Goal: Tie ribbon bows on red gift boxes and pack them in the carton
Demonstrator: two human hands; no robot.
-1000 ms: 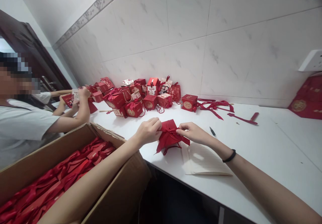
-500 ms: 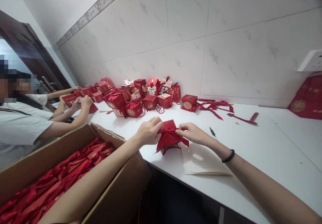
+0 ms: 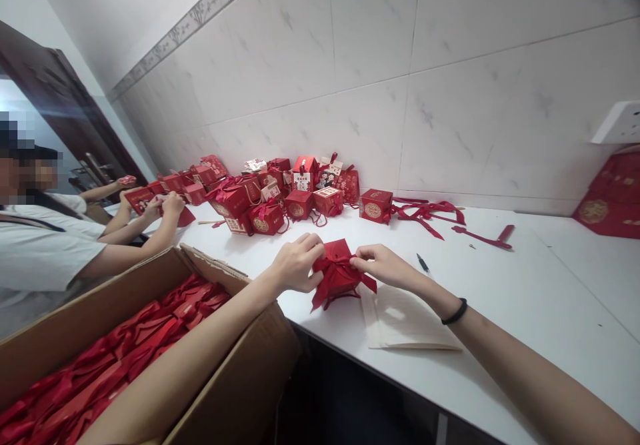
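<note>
Box [image 3: 334, 273] slightly turned (fingers [image 3: 361, 256] pinching ribbon [image 3: 338, 265])

Bare tabletop [image 3: 540, 285] is left open to the right; the far side is blocked by piled boxes [image 3: 280, 198]; the left is closed off by a carton [image 3: 235, 391].

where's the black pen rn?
Head view: the black pen lies on the white counter, just right of the right hand holding the red gift box, beyond the cream paper sheet.
</note>
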